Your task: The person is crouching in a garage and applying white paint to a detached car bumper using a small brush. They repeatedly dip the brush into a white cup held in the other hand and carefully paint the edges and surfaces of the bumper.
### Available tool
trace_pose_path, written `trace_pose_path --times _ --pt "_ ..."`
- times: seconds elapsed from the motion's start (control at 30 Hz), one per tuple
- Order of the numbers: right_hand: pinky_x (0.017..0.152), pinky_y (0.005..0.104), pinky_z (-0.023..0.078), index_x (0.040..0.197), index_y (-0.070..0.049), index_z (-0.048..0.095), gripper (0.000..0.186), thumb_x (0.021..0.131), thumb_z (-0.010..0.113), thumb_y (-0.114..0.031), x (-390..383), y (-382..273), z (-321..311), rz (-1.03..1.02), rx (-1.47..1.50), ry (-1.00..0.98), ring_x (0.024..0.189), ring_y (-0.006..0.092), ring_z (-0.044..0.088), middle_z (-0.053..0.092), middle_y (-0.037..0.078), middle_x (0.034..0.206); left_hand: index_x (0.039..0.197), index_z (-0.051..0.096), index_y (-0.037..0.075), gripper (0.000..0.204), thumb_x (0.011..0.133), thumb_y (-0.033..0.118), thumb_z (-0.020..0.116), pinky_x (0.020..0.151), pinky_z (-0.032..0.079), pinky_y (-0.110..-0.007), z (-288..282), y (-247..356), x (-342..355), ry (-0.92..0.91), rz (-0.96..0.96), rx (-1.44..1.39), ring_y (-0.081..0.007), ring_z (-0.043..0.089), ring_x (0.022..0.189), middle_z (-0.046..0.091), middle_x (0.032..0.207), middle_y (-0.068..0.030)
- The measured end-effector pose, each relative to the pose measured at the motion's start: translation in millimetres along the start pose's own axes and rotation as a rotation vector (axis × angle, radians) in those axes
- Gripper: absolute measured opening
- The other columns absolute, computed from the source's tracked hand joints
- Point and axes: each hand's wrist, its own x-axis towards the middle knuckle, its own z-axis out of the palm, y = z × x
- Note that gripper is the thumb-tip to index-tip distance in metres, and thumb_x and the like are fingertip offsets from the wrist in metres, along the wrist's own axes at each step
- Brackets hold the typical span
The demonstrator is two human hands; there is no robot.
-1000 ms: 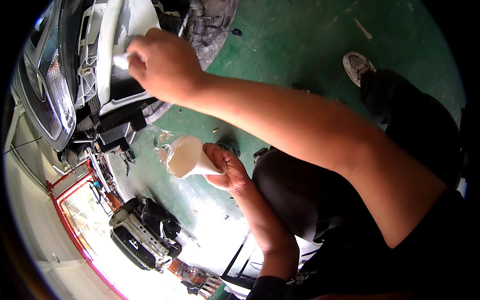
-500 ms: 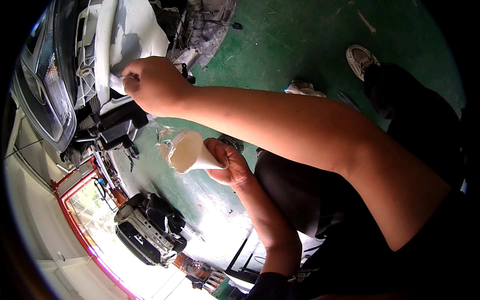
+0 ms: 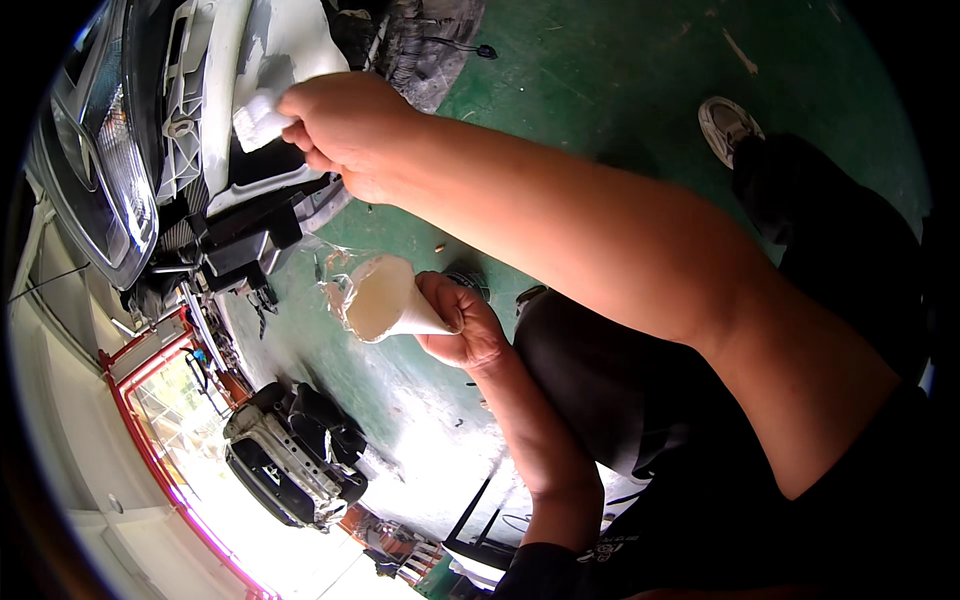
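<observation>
While I have the left hand wrapped around the narrow end of a white cone-shaped cup, its wide mouth faces left in my view, and crumpled clear film sticks out beyond the rim. The inside looks pale cream, and I cannot tell whether anything coats it. I have the cup above the green floor, near the front of a car and well apart from the right hand. Around it I see a headlight, black plastic parts and a white panel with a grey patch. Farther off, a bulky black-and-silver assembly lies near a red frame, with glare beside it. My right forearm cuts across the middle and hides a strip of floor, and a dark-clothed knee sits just beside the left forearm. I have the right hand's fingers pinched on a small white piece by the panel; whether the two touch, I cannot tell. That arm reaches far out with its elbow slightly bent, while the left one rises from the lower edge, thumb side up against the cup
</observation>
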Motion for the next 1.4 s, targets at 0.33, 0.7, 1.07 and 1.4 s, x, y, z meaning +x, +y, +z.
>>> trace_pose_path --times 0.33,0.7,1.07,1.4 --pt "0.052 0.0297 0.050 0.097 0.003 0.063 0.017 0.096 0.064 -0.013 -22.7 -2.1 23.8 0.108 0.057 0.107 0.063 0.0191 0.060 0.063 0.011 0.085 0.089 0.047 0.005 0.017 0.104 0.014 0.048 0.044 0.033 -0.026 -1.9 2.8 0.9 -0.025 0.018 0.056 -0.0131 0.038 0.061 0.040 0.077 -0.0037" --pt "0.075 0.0289 0.066 0.105 0.007 0.065 0.015 0.091 0.069 0.003 -6.9 -9.5 24.8 0.075 0.187 0.015 0.093 0.0240 0.069 0.065 0.015 0.108 0.086 0.048 0.006 0.017 0.102 0.011 0.051 0.046 0.031 -0.026 4.9 2.2 -3.5 -0.006 0.009 0.036 -0.0127 0.037 0.059 0.043 0.078 -0.0035" --pt "0.066 0.0339 0.062 0.096 0.006 0.068 0.016 0.091 0.070 -0.009 -22.9 9.8 3.5 -0.247 -0.176 0.047 0.076 0.0236 0.072 0.071 0.017 0.088 0.087 0.048 0.005 0.017 0.103 0.012 0.050 0.045 0.032 -0.026 2.7 -0.2 -0.9 -0.036 0.012 0.074 -0.0126 0.038 0.058 0.043 0.074 -0.0034" --pt "0.066 0.0303 0.058 0.104 0.006 0.066 0.019 0.088 0.068 -0.003 -18.6 18.2 28.8 -0.223 -0.089 0.095 0.078 0.0211 0.070 0.069 0.016 0.100 0.091 0.051 0.002 0.013 0.100 0.012 0.051 0.041 0.032 -0.025 -2.1 3.7 7.5 -0.016 -0.046 0.113 -0.0114 0.039 0.055 0.044 0.075 -0.0035"
